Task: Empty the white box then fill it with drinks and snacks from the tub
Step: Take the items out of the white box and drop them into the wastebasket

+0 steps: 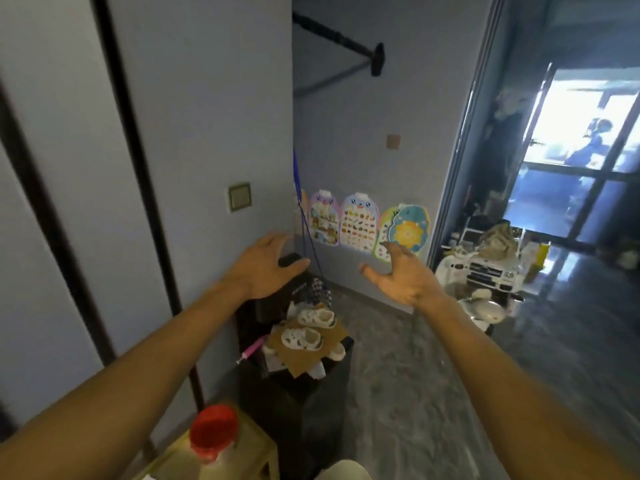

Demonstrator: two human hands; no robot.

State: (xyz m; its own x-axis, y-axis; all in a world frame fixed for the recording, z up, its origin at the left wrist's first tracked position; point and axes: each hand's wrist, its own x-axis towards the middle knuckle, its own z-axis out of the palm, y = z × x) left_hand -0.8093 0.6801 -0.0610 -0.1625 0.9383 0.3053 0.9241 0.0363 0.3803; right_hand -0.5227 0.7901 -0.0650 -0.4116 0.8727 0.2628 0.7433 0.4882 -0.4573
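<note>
Both my arms reach forward at chest height in a dim hallway. My left hand (pixel 266 268) is open with fingers spread, holding nothing, in front of the wall corner. My right hand (pixel 403 275) is also open, fingers curled apart, empty, in front of the wall posters. Neither a white box nor a tub is in view. A clear bottle with a red cap (pixel 213 433) stands on a yellowish stool (pixel 249 455) at the bottom left, below my left forearm.
A black stand (pixel 311 403) below my hands carries small white shoes (pixel 304 337), cardboard and clutter. Children's posters (pixel 360 223) hang low on the wall. A white toy car (pixel 485 275) sits at the right by an open doorway. Grey floor stretches between.
</note>
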